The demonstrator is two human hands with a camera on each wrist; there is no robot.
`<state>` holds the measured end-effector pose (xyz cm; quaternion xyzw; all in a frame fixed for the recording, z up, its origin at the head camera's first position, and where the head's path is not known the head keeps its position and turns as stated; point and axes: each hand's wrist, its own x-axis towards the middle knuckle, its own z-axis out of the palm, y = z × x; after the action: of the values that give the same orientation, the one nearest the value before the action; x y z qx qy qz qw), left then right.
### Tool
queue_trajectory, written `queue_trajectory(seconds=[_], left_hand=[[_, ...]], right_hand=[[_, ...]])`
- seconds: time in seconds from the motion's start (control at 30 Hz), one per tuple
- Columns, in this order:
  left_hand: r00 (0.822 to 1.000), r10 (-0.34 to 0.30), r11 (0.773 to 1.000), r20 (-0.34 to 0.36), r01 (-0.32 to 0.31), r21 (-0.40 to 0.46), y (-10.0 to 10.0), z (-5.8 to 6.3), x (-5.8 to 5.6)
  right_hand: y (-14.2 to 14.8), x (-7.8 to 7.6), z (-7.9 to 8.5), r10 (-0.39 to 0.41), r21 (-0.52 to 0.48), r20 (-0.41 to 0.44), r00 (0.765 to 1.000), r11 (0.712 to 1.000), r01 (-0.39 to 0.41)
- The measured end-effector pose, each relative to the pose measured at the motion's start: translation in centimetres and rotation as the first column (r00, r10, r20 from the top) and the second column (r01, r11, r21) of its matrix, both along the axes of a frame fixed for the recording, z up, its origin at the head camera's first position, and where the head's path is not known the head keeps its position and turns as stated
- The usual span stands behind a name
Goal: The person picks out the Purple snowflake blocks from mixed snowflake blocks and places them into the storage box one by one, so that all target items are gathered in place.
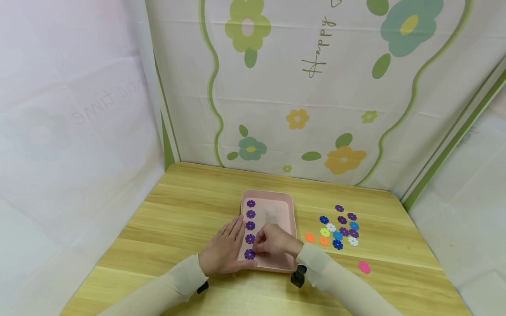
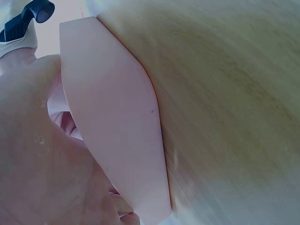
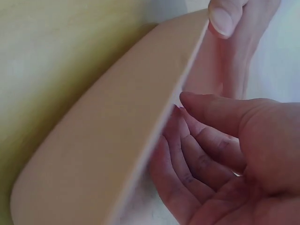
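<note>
A pink tray (image 1: 293,210) stands on the table with a column of several purple snowflake discs (image 1: 251,225) along its left side. My left hand (image 1: 223,248) rests over the tray's left edge, fingers straight and thumb along the near rim. Over the tray, my right hand (image 1: 274,240) has its fingers curled and thumb against them, pinching at the right edge of the nearest purple snowflake disc (image 1: 249,254). In the right wrist view the thumb and fingers (image 3: 206,110) meet behind the tray's wall (image 3: 112,117), which hides most of that disc.
Right of the tray lie loose snowflake discs in purple, dark blue (image 1: 337,244), light blue, white (image 1: 353,241), yellow (image 1: 325,232) and orange (image 1: 310,237). A pink disc (image 1: 364,267) lies apart, nearer the front. Printed cloth (image 1: 269,96) hangs behind the wooden table (image 1: 189,210) and at both sides.
</note>
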<state>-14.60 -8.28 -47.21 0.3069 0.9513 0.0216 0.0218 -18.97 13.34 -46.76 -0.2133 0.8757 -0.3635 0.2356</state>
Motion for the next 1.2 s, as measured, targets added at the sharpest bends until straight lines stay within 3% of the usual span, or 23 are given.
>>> queue_trajectory(seconds=[0.2, 0.43, 0.77, 0.97, 1.2], left_hand=[[1.0, 0.006, 1.0, 0.006, -0.006, 0.0, 0.0, 0.1, 0.0], [1.0, 0.006, 1.0, -0.001, -0.006, 0.013, 0.0, 0.1, 0.1], [1.0, -0.005, 0.999, 0.01, 0.005, 0.044, -0.1, 0.1, 0.0], [1.0, -0.005, 0.999, 0.006, 0.005, 0.046, -0.2, 0.1, 0.1], [1.0, -0.018, 0.999, -0.009, 0.018, 0.032, -0.2, 0.1, 0.2]], right_hand=[[1.2, -0.7, 1.0, -0.007, 0.007, -0.067, 0.998, 1.0, 0.007], [4.4, -2.5, 2.4, -0.024, 0.02, -0.184, 0.983, 0.999, 0.028], [11.2, -4.9, 4.1, -0.129, 0.089, -0.278, 0.952, 0.983, 0.159], [16.1, -6.8, 3.8, -0.177, 0.141, -0.291, 0.94, 0.964, 0.225], [21.3, -7.3, 3.6, -0.21, 0.221, -0.305, 0.929, 0.933, 0.283]])
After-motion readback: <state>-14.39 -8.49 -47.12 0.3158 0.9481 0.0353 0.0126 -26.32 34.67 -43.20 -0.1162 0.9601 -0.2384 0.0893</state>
